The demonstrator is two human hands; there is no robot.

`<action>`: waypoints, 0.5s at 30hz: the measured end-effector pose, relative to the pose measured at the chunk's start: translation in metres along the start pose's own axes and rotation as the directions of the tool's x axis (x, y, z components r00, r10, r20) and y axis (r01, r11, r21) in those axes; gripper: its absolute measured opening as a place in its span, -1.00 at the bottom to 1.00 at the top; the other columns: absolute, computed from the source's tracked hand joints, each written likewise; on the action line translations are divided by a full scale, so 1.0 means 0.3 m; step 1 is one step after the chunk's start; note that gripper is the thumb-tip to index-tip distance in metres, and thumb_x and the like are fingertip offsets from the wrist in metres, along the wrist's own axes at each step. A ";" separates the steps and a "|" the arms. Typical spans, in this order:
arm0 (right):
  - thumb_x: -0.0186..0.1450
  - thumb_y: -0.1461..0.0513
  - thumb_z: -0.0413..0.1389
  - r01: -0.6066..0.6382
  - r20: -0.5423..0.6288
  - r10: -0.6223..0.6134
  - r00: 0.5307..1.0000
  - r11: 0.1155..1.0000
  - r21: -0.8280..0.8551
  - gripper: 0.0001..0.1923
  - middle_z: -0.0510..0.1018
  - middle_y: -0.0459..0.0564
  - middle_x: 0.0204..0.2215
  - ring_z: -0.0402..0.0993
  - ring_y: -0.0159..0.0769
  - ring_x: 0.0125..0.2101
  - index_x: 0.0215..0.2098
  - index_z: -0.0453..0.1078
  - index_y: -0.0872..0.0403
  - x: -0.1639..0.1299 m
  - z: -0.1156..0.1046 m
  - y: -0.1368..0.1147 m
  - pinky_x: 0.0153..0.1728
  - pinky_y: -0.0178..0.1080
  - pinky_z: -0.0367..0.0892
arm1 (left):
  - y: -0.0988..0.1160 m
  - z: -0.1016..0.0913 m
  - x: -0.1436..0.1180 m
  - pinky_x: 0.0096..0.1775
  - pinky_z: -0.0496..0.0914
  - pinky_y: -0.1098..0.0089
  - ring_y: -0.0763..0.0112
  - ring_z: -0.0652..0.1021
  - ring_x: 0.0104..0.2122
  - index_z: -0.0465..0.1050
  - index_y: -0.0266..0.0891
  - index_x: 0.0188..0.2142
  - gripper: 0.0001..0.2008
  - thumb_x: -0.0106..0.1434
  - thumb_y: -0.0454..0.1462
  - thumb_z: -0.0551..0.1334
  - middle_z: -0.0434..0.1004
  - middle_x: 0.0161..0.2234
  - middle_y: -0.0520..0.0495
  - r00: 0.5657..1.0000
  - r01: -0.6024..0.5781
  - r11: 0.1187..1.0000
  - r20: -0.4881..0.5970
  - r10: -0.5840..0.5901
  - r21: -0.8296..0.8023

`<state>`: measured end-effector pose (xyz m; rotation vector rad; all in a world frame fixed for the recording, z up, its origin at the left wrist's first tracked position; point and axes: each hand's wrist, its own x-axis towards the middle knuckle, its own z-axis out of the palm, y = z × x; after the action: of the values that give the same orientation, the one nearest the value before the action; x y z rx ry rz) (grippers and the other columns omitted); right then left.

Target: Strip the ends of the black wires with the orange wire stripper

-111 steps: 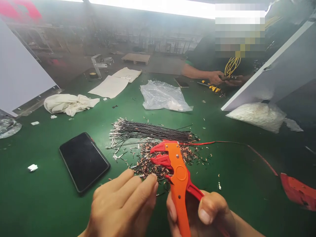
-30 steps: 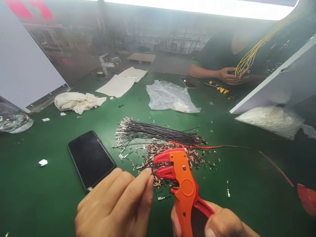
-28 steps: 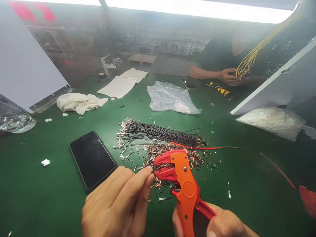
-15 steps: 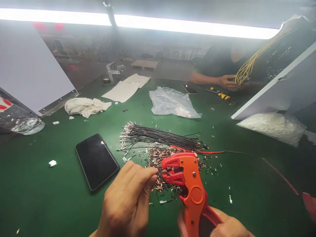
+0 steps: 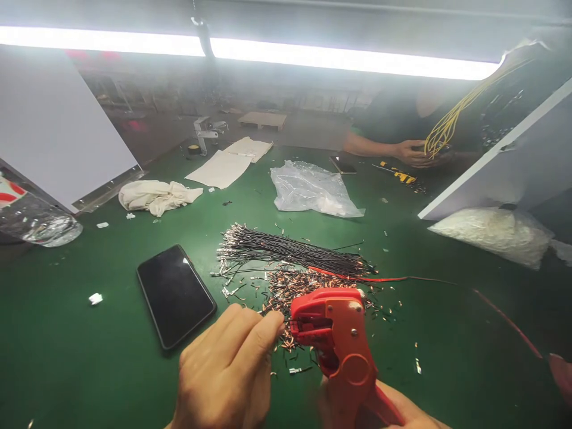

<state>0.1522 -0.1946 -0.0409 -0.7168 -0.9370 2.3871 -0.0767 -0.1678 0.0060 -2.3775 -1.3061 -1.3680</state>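
My right hand (image 5: pixel 393 411) grips the handles of an orange wire stripper (image 5: pixel 342 345), whose red jaws point left. My left hand (image 5: pixel 227 375) pinches a thin dark wire between thumb and forefinger, its tip at the stripper's jaws. Just behind the jaws lies a heap of copper-coloured wire scraps (image 5: pixel 290 286). Beyond that a bundle of black wires with metal terminals (image 5: pixel 286 250) lies across the green table (image 5: pixel 67 357). A red wire (image 5: pixel 447 280) runs off to the right.
A black phone (image 5: pixel 176 295) lies left of my hands. Further back are a clear plastic bag (image 5: pixel 308 190), a white cloth (image 5: pixel 154 195) and paper sheets (image 5: pixel 227 164). A co-worker's hands (image 5: pixel 413 152) hold yellow wires at the far right. White panels stand on both sides.
The stripper's jaws have closed and the tool has turned slightly. My left hand has moved right, bringing the wire into the jaws. The view has tilted upward.
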 end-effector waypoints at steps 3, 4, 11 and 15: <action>-0.01 0.00 0.37 0.023 0.059 -0.020 0.998 0.998 -0.054 -0.39 0.49 0.01 -0.29 0.42 -0.18 -0.28 -0.10 0.37 0.13 0.014 -0.060 0.065 -0.21 -0.17 0.32 | -0.006 -0.013 0.006 -0.50 0.28 0.51 0.56 0.40 -0.53 0.49 -0.31 -0.11 -0.72 0.23 -0.54 0.18 0.45 -0.48 0.03 0.998 -0.058 0.996 0.029 0.056 0.062; 0.03 -0.03 0.36 0.066 0.062 -0.062 0.996 0.996 -0.062 -0.39 0.51 0.03 -0.28 0.44 -0.17 -0.28 -0.09 0.36 0.14 0.019 -0.079 0.087 -0.22 -0.16 0.33 | -0.007 -0.018 0.011 -0.50 0.29 0.50 0.55 0.40 -0.53 0.48 -0.34 -0.12 -0.73 0.22 -0.54 0.18 0.46 -0.48 0.01 0.995 -0.092 0.993 0.046 0.089 0.074; 0.40 0.10 0.13 0.134 0.090 -0.126 0.988 0.987 -0.086 -0.71 0.53 0.02 -0.13 0.52 -0.21 -0.21 -0.02 0.40 0.12 0.020 -0.122 0.158 -0.17 -0.07 0.47 | -0.014 -0.046 0.019 -0.43 0.33 0.48 0.51 0.43 -0.49 0.47 -0.37 -0.08 -0.66 0.18 -0.58 0.17 0.51 -0.43 -0.03 0.977 -0.177 0.980 0.140 0.163 0.094; 0.40 0.12 0.14 0.137 0.080 -0.130 0.988 0.987 -0.081 -0.68 0.51 0.05 -0.07 0.52 -0.19 -0.18 0.05 0.36 0.11 0.020 -0.127 0.175 -0.16 -0.06 0.48 | -0.015 -0.046 0.013 -0.43 0.32 0.48 0.52 0.43 -0.48 0.47 -0.37 -0.07 -0.65 0.18 -0.60 0.16 0.51 -0.43 -0.04 0.981 -0.165 0.982 0.119 0.154 0.087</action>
<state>0.1590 -0.2075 -0.1043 -0.5802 -1.0904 2.2811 -0.0883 -0.1690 0.0158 -2.4637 -1.1484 -1.1176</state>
